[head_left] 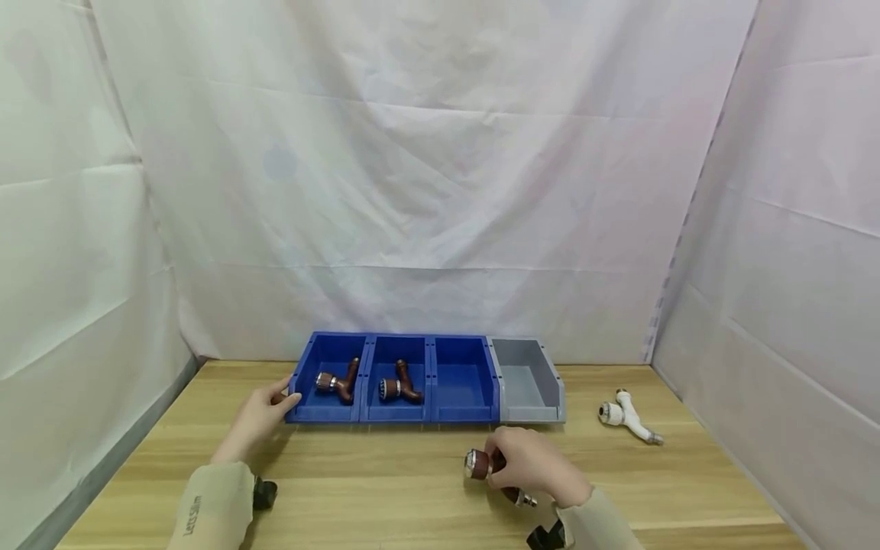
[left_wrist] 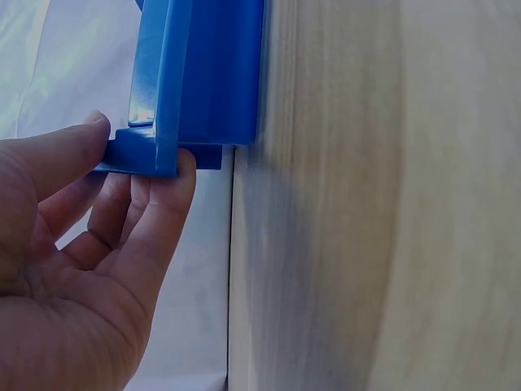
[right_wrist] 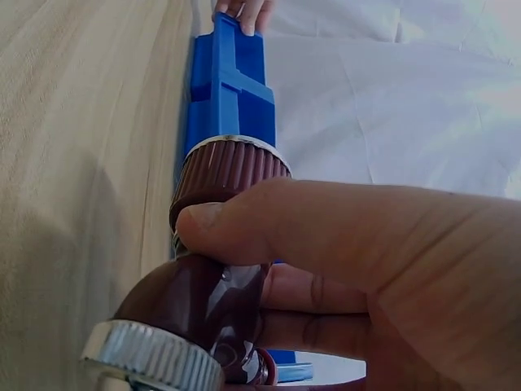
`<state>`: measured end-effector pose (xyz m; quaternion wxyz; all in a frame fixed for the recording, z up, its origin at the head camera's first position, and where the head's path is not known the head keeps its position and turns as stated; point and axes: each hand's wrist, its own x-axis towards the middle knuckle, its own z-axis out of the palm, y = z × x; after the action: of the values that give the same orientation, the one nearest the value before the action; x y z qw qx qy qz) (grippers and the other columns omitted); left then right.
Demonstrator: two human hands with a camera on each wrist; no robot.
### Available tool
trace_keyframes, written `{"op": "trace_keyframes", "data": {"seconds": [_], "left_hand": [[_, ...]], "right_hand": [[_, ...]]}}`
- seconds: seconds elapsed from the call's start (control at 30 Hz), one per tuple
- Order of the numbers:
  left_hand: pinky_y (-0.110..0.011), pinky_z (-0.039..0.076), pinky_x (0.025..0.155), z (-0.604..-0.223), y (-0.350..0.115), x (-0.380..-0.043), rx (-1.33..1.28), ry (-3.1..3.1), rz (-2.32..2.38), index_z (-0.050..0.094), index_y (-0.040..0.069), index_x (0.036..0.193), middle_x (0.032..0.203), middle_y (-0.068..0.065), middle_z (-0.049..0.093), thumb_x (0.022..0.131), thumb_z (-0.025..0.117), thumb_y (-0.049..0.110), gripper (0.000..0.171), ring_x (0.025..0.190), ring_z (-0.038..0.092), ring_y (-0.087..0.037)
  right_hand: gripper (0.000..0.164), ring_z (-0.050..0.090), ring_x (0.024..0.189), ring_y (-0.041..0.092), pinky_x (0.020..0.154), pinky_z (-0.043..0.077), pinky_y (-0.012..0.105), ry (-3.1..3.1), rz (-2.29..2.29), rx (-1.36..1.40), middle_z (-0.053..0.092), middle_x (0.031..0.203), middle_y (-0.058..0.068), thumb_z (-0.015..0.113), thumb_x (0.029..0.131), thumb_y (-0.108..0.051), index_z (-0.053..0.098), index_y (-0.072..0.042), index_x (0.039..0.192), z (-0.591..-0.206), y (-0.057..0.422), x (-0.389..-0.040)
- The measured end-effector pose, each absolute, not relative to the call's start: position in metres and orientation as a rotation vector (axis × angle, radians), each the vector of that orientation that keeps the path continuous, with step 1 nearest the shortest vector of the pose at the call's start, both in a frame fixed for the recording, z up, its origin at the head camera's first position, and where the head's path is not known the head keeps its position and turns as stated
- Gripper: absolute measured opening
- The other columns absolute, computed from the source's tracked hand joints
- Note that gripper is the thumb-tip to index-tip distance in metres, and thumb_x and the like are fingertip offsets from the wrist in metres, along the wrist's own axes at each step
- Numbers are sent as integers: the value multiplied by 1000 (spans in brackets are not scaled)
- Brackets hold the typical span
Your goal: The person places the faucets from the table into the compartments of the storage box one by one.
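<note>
My left hand (head_left: pixel 257 416) grips the left edge of the leftmost blue bin (head_left: pixel 321 415), with the thumb on one side and fingertips beneath, as the left wrist view shows on the bin's blue corner (left_wrist: pixel 155 90). In front of the bins, my right hand (head_left: pixel 531 461) holds a brown tap (head_left: pixel 479 464) just above the table. Its ribbed knob (right_wrist: pixel 232 173) and silver collar stick out past my thumb in the right wrist view. One brown tap (head_left: pixel 345 386) lies in the leftmost bin and another brown tap (head_left: pixel 406 382) in the second.
A third blue bin (head_left: pixel 464 413) and a grey bin (head_left: pixel 532 414) continue the row to the right. On the wooden table (head_left: pixel 385 489), right of the bins, lies a white tap (head_left: pixel 630 416). White cloth (head_left: pixel 426 191) hangs behind and on both sides.
</note>
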<state>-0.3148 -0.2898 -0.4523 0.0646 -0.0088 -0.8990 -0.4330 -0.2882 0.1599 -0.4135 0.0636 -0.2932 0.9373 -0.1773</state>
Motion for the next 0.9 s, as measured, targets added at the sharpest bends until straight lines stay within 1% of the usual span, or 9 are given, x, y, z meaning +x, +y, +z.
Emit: {"op": "trace_keyframes", "data": {"seconds": [0.23, 0.37, 0.47, 0.6, 0.67, 0.9], "left_hand": [[-30, 40, 60, -452, -290, -314, -31, -2714, -1294, 37, -8, 144, 87, -10, 60, 100, 57, 23, 57, 71, 50, -19], [-29, 39, 57, -454, -291, -313, -46, -2713, -1301, 40, -9, 142, 80, -8, 57, 99, 59, 21, 56, 67, 48, -18], [-28, 38, 55, -455, -292, -313, -35, -2712, -1306, 41, -9, 141, 76, -7, 54, 98, 60, 19, 54, 63, 46, -18], [-28, 38, 55, -456, -292, -316, -49, -2697, -1289, 43, -9, 140, 76, -6, 54, 98, 60, 21, 55, 64, 46, -18], [-28, 37, 55, -456, -292, -319, -56, -2684, -1281, 45, -8, 140, 75, -5, 53, 97, 61, 23, 55, 64, 46, -18], [-27, 36, 53, -456, -293, -319, -65, -2675, -1307, 43, -11, 139, 70, -4, 48, 97, 61, 18, 54, 59, 43, -17]], "right_hand": [[18, 47, 63, 6, 55, 40, 28, 2896, -467, -925, 55, 74, -14, 79, 70, -20, 66, -19, 83, -405, 159, -289], [17, 48, 61, 5, 55, 41, 28, 2905, -447, -936, 56, 73, -13, 78, 71, -19, 68, -18, 84, -400, 159, -291], [17, 49, 62, 5, 57, 42, 28, 2894, -440, -948, 58, 76, -12, 77, 72, -18, 69, -17, 88, -397, 158, -293], [19, 50, 65, 6, 59, 44, 29, 2894, -446, -949, 60, 81, -10, 77, 74, -17, 69, -16, 92, -391, 156, -295], [19, 50, 65, 6, 59, 43, 30, 2889, -458, -943, 59, 81, -10, 77, 74, -17, 69, -16, 92, -389, 155, -296], [13, 48, 62, 7, 57, 42, 28, 2882, -465, -945, 55, 75, -12, 75, 76, -16, 68, -18, 87, -384, 151, -299]]}}
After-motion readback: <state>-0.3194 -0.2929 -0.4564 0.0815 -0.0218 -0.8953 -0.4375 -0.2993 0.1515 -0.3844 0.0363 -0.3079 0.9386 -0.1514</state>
